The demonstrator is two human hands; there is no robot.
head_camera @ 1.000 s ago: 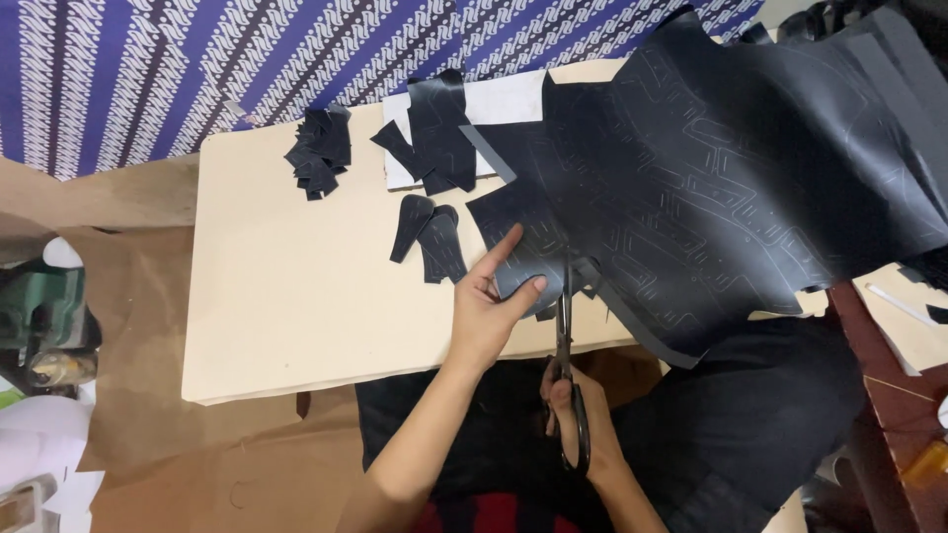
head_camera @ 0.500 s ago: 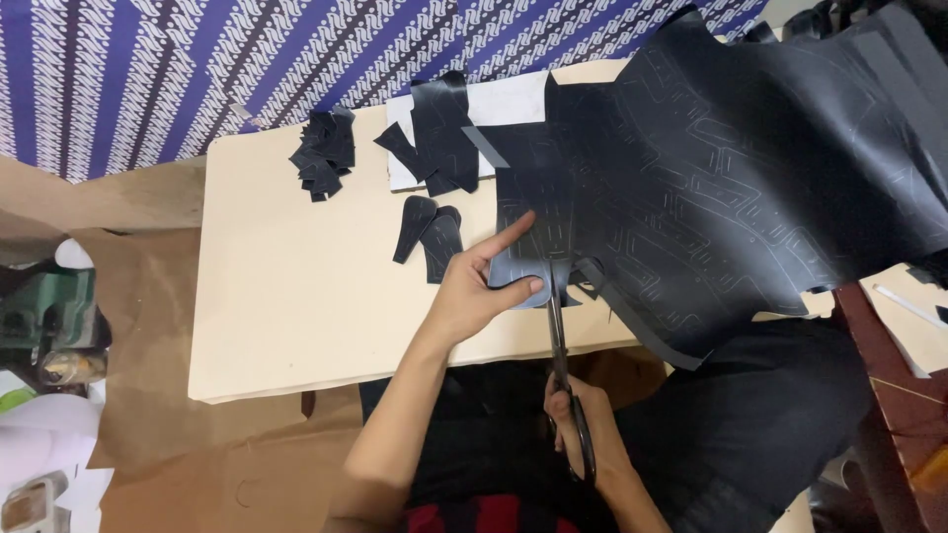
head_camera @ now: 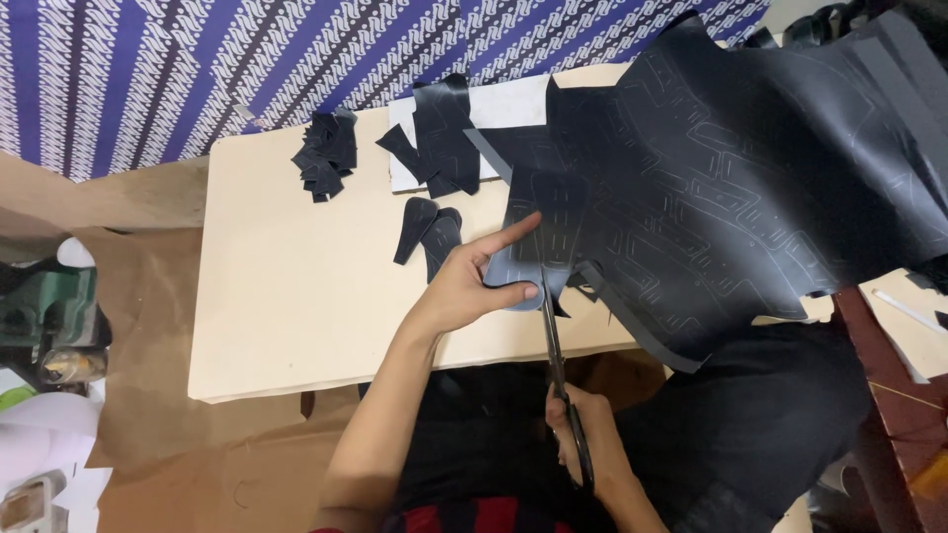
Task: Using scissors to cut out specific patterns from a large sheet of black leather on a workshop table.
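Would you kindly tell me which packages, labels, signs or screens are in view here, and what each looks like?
None can be made out for certain.
White sheet: far side of the table, rectangular, blank, dark cut pieces lying on it.
White objects: lower left on the floor, too unclear to identify.
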